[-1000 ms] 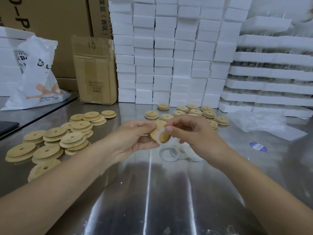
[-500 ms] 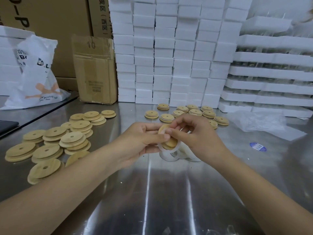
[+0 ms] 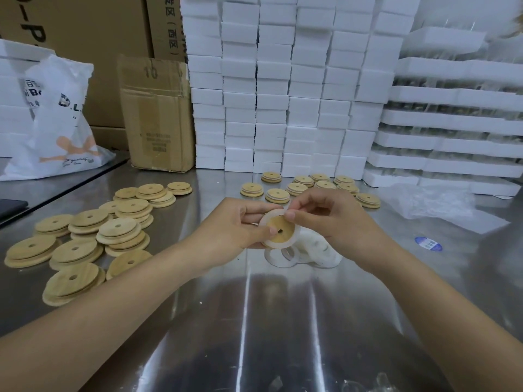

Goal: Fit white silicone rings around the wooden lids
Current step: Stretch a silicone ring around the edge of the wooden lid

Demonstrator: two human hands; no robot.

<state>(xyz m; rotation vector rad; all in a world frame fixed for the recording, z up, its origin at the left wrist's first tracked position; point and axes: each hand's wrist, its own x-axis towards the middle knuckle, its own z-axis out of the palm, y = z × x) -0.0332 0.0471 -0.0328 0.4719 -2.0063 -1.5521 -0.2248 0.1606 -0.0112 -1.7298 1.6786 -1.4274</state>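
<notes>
Left hand [image 3: 237, 224] and right hand [image 3: 334, 219] meet above mid-bench, both closed on work. The left grips one wooden lid [image 3: 278, 228], thumb tip on the face next to the centre hole, fingers behind. The lid is tilted with its face toward the person, clear of the bench [image 3: 254, 321]. The right pinches a white silicone ring [image 3: 283, 246] at the lid's 1 o'clock edge, thumb and forefinger tight. The ring runs around the lid's rim. Can't tell if it's fully seated under the right hand's fingers.

Just past and below the held lid, at 5 o'clock from it: a small heap of loose rings [image 3: 308, 254] lying on the steel, overlapping.

9 to 10 o'clock from the hands: bare lids [image 3: 93, 236] in low, messy stacks, holes up, some slid off each other.

12 to 1 o'clock, further back: a cluster of ringed lids [image 3: 304, 188], a white band visible on their edges, mostly single or two-high.

3 o'clock: a blue sticker [image 3: 428, 243] flat on the bench. Beyond it at 2 o'clock, crumpled clear plastic wrap [image 3: 430, 202].

Far edge, 12 o'clock: a wall of white foam blocks [image 3: 283, 80] in tight columns. 1 to 2 o'clock: long foam trays [image 3: 452, 117] in layers, contents too blurred to name. 11 o'clock: a worn cardboard box [image 3: 158, 114] upright, marked 10, with bigger cartons [image 3: 85, 32] behind. 10 o'clock: a white printed plastic bag [image 3: 56, 123] slumped against more foam.
</notes>
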